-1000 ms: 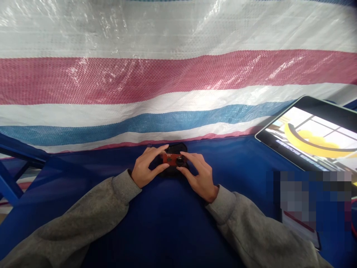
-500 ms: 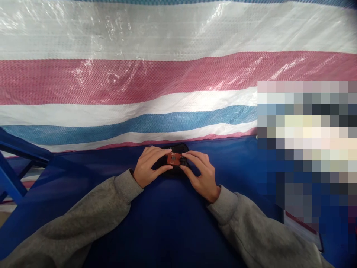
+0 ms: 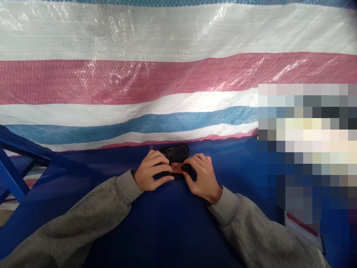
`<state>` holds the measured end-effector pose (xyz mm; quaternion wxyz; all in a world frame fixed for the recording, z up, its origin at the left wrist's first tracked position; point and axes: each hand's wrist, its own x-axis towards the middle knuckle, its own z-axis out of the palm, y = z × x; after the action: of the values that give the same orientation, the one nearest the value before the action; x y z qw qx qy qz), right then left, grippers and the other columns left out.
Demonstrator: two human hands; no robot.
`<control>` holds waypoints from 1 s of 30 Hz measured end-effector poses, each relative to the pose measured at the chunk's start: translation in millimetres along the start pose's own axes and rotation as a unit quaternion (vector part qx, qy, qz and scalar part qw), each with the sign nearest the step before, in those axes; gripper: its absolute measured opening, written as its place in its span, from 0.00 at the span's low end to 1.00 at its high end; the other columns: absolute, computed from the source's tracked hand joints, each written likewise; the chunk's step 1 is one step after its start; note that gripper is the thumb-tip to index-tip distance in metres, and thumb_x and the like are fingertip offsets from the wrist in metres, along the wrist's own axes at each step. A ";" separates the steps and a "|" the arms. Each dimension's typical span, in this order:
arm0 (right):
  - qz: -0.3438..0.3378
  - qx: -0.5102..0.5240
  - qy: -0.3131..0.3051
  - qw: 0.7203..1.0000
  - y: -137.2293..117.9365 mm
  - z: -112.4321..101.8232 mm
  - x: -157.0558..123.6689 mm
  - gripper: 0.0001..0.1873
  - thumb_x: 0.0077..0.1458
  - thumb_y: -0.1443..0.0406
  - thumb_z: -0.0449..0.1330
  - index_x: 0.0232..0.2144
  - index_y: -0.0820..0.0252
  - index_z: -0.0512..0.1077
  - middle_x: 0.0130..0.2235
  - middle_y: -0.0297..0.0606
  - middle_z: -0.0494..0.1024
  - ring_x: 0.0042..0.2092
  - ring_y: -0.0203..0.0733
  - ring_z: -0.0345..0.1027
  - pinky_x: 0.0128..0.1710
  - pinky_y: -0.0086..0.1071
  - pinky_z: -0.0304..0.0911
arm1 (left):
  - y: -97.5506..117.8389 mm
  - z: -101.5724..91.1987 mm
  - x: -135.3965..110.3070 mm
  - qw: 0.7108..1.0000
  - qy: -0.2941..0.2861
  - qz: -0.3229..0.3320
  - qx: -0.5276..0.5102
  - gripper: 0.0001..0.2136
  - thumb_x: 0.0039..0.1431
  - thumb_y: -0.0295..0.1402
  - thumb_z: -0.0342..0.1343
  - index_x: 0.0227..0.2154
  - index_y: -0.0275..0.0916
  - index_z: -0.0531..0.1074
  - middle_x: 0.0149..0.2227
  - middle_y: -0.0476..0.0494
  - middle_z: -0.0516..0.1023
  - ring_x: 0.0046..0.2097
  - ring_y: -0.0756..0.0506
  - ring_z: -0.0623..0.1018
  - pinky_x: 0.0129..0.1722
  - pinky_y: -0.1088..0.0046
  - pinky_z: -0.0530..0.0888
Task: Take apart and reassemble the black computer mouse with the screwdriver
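A small red circuit board [image 3: 176, 168] with a round black part at its right end lies low in front of a black fabric pouch [image 3: 174, 152]. My left hand [image 3: 153, 171] grips the board's left side, its fingers curled over the pouch. My right hand [image 3: 199, 175] holds the board's right end, and its fingertips cover the black part. Much of the board is hidden by my fingers. A thin purple stick end [image 3: 151, 147] pokes up just behind my left hand.
A dark blue cloth [image 3: 167, 223] covers the surface, with a striped tarp [image 3: 139, 82] hanging behind it. A blue metal frame [image 3: 16, 156] stands at the left. White paper with a red line [image 3: 302, 230] lies at the lower right, beside a pixelated patch.
The red board has moved down toward me, from the pouch's middle to its near edge. Both hands have moved with it and now sit closer together.
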<state>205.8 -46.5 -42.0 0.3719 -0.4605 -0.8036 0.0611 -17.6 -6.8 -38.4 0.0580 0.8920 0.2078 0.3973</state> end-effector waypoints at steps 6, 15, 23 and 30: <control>0.011 -0.016 -0.032 0.999 0.3 2.6 -1.6 0.10 0.47 0.70 0.60 0.35 0.60 0.70 0.35 0.40 0.76 0.44 0.51 0.64 0.40 0.43 0.53 | 2.9 5.0 -1.8 0.996 -0.076 0.044 -0.018 0.01 0.59 0.28 0.59 0.33 0.40 0.75 0.31 0.46 0.80 0.36 0.46 0.76 0.39 0.64 0.69; 0.017 -0.017 -0.011 1.000 2.9 3.7 -4.3 0.10 0.52 0.66 0.58 0.38 0.62 0.73 0.39 0.44 0.70 0.42 0.50 0.64 0.41 0.43 0.57 | 1.9 5.4 -4.7 0.998 -0.053 0.015 0.006 0.03 0.57 0.27 0.59 0.35 0.39 0.73 0.32 0.45 0.79 0.36 0.45 0.75 0.39 0.64 0.68; 0.023 -0.002 0.005 1.000 4.4 4.0 -3.8 0.13 0.55 0.66 0.56 0.43 0.63 0.72 0.41 0.46 0.71 0.43 0.50 0.64 0.42 0.44 0.58 | -0.3 3.4 -0.5 0.973 -0.016 -0.164 0.159 0.10 0.55 0.23 0.52 0.38 0.38 0.73 0.46 0.37 0.74 0.49 0.38 0.72 0.44 0.58 0.68; 0.027 0.003 0.010 1.000 4.8 4.4 -3.5 0.13 0.55 0.67 0.56 0.43 0.61 0.72 0.42 0.45 0.72 0.43 0.50 0.66 0.42 0.45 0.59 | -6.6 6.8 -4.2 0.969 -0.047 -0.183 0.157 0.05 0.61 0.28 0.53 0.36 0.40 0.74 0.49 0.39 0.73 0.53 0.38 0.71 0.47 0.58 0.68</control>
<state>207.3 -45.4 -49.2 0.3793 -0.4812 -0.7873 0.0688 -17.2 -2.1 -47.7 -0.0011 0.8545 0.4241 0.2998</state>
